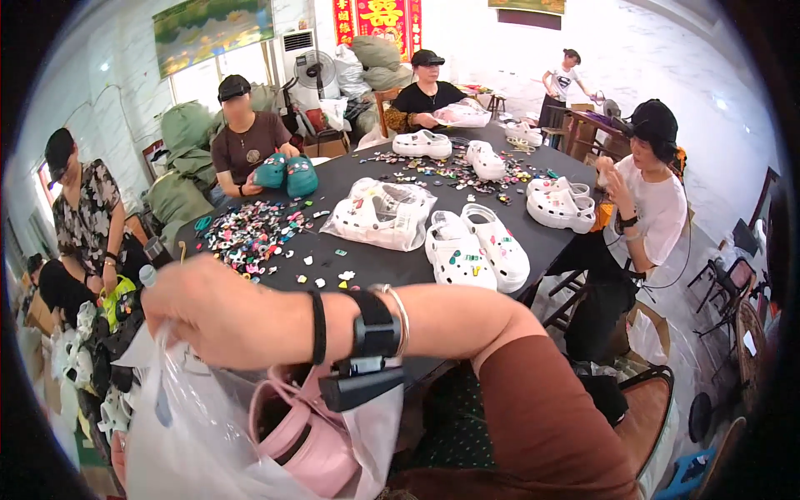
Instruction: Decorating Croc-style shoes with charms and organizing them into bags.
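The bag [196, 433] is pinched by the right hand [204, 315], pink footwear [321, 461] held inside, below-right of that grip; the left hand's [118, 454] grip is hidden.

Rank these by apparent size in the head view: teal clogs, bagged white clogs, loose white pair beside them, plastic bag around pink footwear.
1. Plastic bag around pink footwear, helped by nearness to the camera
2. Bagged white clogs and loose white pair: too alike to rank
3. Teal clogs

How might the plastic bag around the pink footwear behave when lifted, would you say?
The plastic bag is likely floppy, as it creases below the right hand. It may sag under the pink footwear inside; the bag's shine suggests possible slipperiness.
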Available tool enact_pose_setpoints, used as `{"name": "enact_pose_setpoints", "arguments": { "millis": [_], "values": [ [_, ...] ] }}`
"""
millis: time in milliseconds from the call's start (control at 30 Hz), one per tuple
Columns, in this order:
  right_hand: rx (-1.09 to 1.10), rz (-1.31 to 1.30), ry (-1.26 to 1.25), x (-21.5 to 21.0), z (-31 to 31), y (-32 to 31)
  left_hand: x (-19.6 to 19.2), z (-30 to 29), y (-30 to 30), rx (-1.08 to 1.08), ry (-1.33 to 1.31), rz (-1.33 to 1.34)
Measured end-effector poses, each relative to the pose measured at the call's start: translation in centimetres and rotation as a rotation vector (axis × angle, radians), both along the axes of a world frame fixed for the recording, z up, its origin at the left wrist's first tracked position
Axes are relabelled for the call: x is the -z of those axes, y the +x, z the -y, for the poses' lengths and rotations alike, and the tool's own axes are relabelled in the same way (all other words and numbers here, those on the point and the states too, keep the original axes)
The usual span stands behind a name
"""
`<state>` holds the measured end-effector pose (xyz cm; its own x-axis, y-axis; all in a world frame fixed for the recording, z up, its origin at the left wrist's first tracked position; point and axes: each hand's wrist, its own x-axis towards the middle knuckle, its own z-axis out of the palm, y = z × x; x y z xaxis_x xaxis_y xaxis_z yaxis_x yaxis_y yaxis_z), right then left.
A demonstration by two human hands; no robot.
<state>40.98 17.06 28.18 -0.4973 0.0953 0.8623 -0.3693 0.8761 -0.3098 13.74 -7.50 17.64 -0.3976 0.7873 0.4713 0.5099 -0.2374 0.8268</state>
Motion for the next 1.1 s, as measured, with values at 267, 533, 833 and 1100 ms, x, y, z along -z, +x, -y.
{"name": "enact_pose_setpoints", "arguments": {
  "millis": [267, 533, 833, 1100],
  "values": [
    [0.683, 0.088, 0.282, -9.5, -9.9, 9.5, -6.4, -3.6, 10.2, 0.324, -0.021, 0.604],
    [1.466, -0.396, 0.295, -13.4, -25.6, 29.0, -3.0, -5.9, 8.8, 0.078, -0.16, 0.524],
    [1.93, 0.296, 0.121, 11.0, -39.8, 38.8, 2.8, -2.4, 7.7, -0.171, -0.356, 0.679],
    [1.605, 0.566, -0.137, 14.6, -39.3, 39.7, 5.4, -2.0, 6.9, -0.205, -0.374, 0.69]
  ]
}}
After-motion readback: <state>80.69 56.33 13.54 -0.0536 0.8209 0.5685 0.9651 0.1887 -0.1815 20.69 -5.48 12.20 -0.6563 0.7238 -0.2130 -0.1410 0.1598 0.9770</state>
